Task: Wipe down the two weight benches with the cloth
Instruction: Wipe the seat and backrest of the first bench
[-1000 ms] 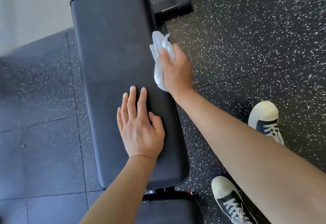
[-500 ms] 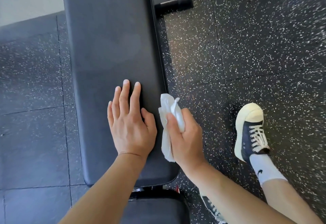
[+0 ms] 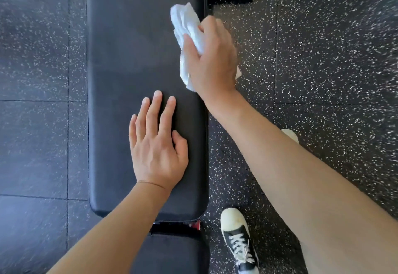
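Two hands, one cloth, one bench: our right hand [image 3: 212, 58] curls its fingers around the bunched white cloth [image 3: 187, 34] at the bench [image 3: 133, 62] pad's right edge, while our left hand [image 3: 157, 146] lies flat (fingers straight, nearly together) on the pad.

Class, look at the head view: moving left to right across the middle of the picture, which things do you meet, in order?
Plain dark floor tiles → black bench pad → left hand flat on the pad → right hand gripping the white cloth at the pad's right edge → speckled rubber floor.
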Action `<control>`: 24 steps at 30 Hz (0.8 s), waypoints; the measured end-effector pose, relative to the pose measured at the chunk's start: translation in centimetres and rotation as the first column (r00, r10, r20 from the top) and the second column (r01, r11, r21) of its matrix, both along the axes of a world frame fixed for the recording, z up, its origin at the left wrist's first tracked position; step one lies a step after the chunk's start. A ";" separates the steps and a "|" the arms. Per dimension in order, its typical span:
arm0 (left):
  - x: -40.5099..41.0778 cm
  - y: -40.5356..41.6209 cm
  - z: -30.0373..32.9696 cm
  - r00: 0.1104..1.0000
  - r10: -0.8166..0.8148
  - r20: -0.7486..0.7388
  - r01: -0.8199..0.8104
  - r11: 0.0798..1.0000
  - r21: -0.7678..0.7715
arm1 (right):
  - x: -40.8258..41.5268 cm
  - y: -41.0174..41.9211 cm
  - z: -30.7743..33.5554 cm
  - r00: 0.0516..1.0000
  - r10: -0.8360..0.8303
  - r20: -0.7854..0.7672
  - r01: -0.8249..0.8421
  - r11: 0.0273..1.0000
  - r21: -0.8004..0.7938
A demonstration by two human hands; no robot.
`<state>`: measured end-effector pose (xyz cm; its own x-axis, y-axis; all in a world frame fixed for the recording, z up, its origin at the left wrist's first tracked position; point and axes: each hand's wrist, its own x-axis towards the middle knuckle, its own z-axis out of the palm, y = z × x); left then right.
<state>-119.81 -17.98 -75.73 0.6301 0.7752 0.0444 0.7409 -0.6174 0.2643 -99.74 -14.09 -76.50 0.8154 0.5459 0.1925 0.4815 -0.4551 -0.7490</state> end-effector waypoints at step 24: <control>0.2 0.3 0.3 0.993 -0.010 -0.120 0.004 0.999 -0.045 | 1.5 8.8 2.3 0.336 0.910 0.243 -0.778 0.413 -0.473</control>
